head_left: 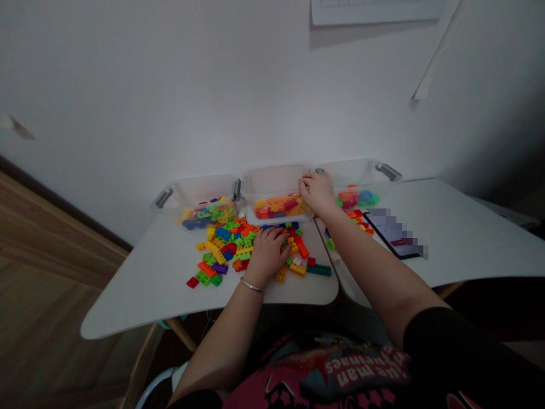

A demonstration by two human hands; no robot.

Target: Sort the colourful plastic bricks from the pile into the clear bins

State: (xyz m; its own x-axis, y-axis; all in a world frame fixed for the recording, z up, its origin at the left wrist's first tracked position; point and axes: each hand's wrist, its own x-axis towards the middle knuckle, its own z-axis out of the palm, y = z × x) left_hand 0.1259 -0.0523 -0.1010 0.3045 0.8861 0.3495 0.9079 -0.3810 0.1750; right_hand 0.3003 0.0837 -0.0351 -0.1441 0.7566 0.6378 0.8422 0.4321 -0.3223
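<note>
My left hand (269,254) rests low over a spread pile of colourful toy bricks (219,250), its fingers apart and touching bricks near the pile's right side. Whatever lies under the palm is hidden. My right hand (317,190) is over the right edge of the middle clear bin (276,173), next to the right bin (355,170). Its fingers are bent, and whether they hold anything is too small to tell. Orange, yellow and red bricks (279,205) lie in the middle bin. A dark green long brick (318,270) sits at the pile's right end.
The left clear bin (204,184) holds small yellow, green and blue pieces. Beyond my right forearm, a dark-framed tablet (394,234) lies on the white table (460,227). A few bricks lie left of the tablet. The wall stands behind the bins.
</note>
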